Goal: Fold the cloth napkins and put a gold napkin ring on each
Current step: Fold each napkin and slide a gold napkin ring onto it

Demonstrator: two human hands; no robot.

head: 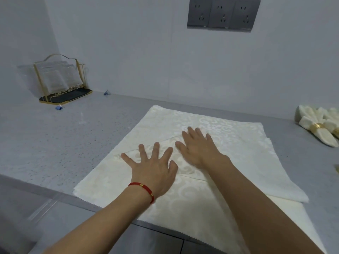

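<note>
Both hands lie flat with fingers spread on the cream napkin (211,125): left hand (154,167) nearer, right hand (198,145) farther along the diagonal crease.

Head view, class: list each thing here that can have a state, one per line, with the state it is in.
Cream napkin: spread on the counter, partly folded, near edge overhanging.
Left hand: fingers spread, pressing flat on the napkin.
Right hand: fingers straight, flat on the napkin.
Finished napkins: folded, gold ring on.
Wall sockets: nothing plugged in.
Gold rack: upright, holding clear dishes.
</note>
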